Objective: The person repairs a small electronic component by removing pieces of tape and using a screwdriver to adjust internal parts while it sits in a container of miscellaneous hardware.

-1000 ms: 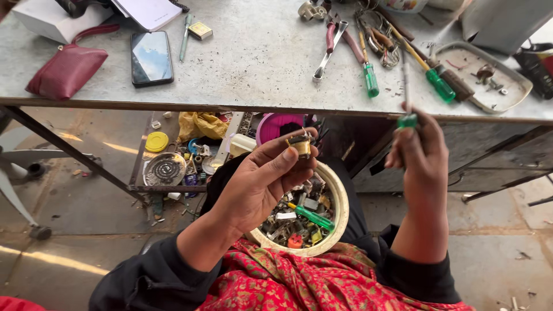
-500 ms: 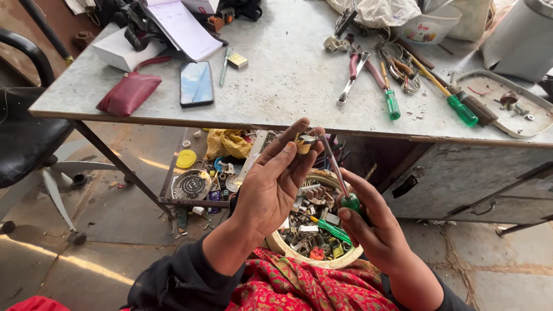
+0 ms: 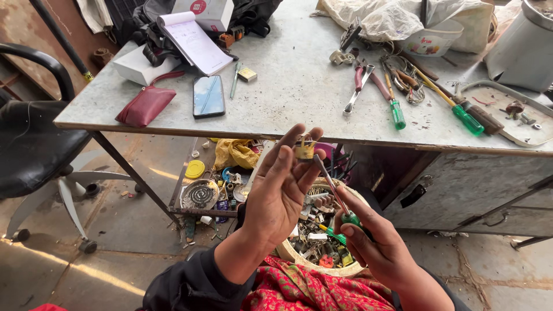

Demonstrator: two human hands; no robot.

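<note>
Grey worktable [image 3: 299, 86] behind; left hand [image 3: 282, 190] pinches a small brass electrical fitting [image 3: 304, 148] at its fingertips. Right hand [image 3: 380, 247] grips a green-handled screwdriver [image 3: 337, 198], tip touching the fitting; screw work unfinished, over 1 parts bowl [image 3: 322, 266].

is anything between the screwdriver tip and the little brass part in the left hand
Nothing visible. The screwdriver in the right hand runs up with its tip right at the brass part, pinched in the left hand fingertips; whether they touch is unclear.

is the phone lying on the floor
No, the phone lies on the table, beside the red pouch.
</note>
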